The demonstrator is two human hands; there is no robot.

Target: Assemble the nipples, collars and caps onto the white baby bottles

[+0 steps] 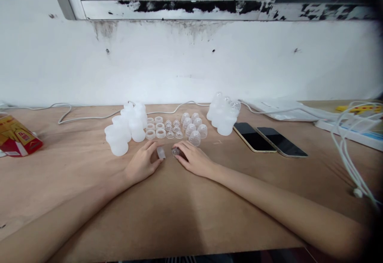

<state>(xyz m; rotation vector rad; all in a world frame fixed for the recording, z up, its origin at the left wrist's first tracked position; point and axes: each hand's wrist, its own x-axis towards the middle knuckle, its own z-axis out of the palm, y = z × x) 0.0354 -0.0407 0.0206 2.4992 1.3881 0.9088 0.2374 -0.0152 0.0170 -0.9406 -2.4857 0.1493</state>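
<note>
My left hand point(143, 162) rests on the wooden table point(185, 211), its fingers pinched on a small clear plastic ring point(161, 152). My right hand point(194, 159) lies beside it, fingertips closed on a small clear cap point(175, 151). Just beyond the hands lie rows of clear rings point(155, 129), small clear cones point(172, 129) and clear domes point(194, 129). White plastic bottle-like pieces point(125, 129) stand in a cluster at the left of these rows. A second cluster of clear pieces point(224, 115) stands at the right.
Two phones point(253, 137) point(281, 141) lie face up to the right. White cables point(350, 151) and a power strip point(353, 131) run along the right side. A red and yellow packet point(16, 137) sits at the left edge. A white wall rises behind the table.
</note>
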